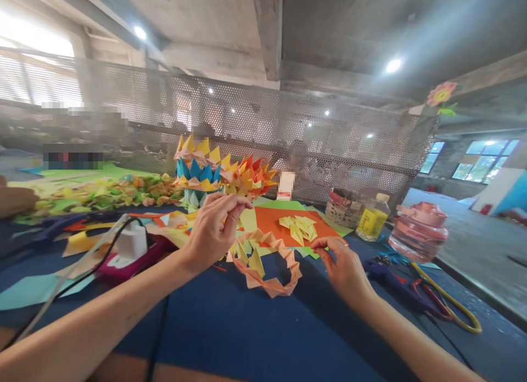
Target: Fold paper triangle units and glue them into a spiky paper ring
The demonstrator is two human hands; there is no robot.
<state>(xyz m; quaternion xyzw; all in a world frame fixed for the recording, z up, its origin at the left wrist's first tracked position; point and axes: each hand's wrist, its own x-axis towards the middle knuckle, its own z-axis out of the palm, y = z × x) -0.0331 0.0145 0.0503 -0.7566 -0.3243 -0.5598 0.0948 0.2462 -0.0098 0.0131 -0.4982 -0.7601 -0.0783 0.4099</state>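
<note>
On the blue table lies a ring of folded peach paper pieces [274,286], with several yellow folded pieces [254,261] set into its left side. My left hand [216,225] is raised just above and behind the ring's left side, fingers curled into a pinch; whatever is between them is hidden. Right of the ring, my right hand [343,267] has thumb and forefinger together at the front edge of an orange sheet [272,217]. I cannot make out anything in that pinch. A small pile of yellow folded papers [299,228] rests on the sheet, close to those fingertips.
Behind my left hand stand layered folded-paper pieces [197,170]. A purple power strip [135,261] with a white plug and cables lies left. On the right are a glue bottle [373,217], a pink water jug [419,231], a basket [343,207] and a dark blue glue gun [403,288].
</note>
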